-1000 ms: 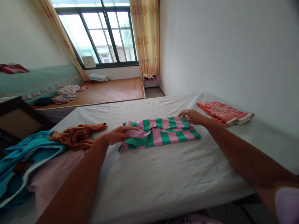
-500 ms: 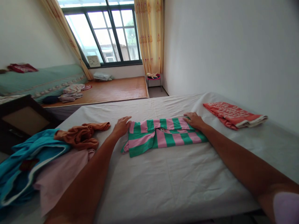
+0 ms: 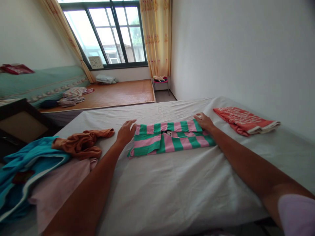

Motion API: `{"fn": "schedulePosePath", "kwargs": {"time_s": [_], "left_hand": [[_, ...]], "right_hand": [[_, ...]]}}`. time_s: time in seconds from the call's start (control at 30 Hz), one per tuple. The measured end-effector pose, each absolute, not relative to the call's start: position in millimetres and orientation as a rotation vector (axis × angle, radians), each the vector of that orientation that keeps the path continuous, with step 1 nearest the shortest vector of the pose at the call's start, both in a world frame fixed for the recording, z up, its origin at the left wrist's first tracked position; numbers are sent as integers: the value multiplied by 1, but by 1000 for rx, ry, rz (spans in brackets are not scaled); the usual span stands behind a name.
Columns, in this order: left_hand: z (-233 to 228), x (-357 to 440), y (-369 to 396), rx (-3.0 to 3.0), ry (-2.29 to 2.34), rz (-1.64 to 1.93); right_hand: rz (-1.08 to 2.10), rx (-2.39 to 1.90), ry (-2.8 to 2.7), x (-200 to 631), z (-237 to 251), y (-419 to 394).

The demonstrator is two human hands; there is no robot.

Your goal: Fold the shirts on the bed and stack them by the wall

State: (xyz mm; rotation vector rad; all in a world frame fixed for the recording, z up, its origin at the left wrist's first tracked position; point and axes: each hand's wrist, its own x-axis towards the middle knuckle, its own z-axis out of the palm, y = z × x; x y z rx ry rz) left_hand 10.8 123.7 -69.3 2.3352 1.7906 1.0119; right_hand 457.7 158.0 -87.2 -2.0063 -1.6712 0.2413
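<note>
A green-and-pink striped garment (image 3: 172, 141) lies folded into a wide strip on the white sheet, with a small gap between its layers near the middle. My left hand (image 3: 126, 131) is at its far left corner, fingers closed at the edge. At the far right corner, my right hand (image 3: 204, 122) has its fingers curled on the fabric. Between both hands the far edge runs fairly straight. The fingertips are partly hidden, and the garment's kind is hard to tell while folded.
A folded red-orange cloth (image 3: 246, 121) with white print lies right. On the left are a brown garment (image 3: 81, 142), a blue one (image 3: 31, 154) with white trim and a pale pink cloth (image 3: 61, 186). Beyond stand a mat-covered bed (image 3: 123, 91) and a small stool (image 3: 161, 81).
The striped garment's near left corner has drawn back away from me, and its far strip looks straighter and flatter. Both hands remain at the far corners; the view has shifted slightly.
</note>
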Motion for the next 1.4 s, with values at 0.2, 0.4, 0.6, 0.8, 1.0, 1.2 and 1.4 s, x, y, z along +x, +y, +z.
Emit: {"fn": "schedulePosePath", "kwargs": {"time_s": [0.2, 0.4, 0.6, 0.8, 1.0, 1.2, 1.4], "left_hand": [[-77, 52, 88, 2703, 1259, 448], [-86, 60, 80, 2754, 1382, 158], [-84, 55, 78, 2762, 1342, 148], [-89, 54, 77, 2751, 1320, 272], [-89, 52, 78, 2744, 1275, 375], [-85, 53, 75, 2731, 1243, 397], [-83, 54, 71, 2728, 1263, 375]], "right_hand": [[821, -1945, -1812, 484, -79, 141], [479, -2004, -1990, 483, -83, 130], [45, -2168, -2031, 478, -90, 126], [356, -2014, -1856, 463, -60, 119], [1036, -1649, -1509, 407, -18, 108], [1102, -1612, -1681, 339, -21, 110], [942, -1688, -1841, 315, -48, 120]]}}
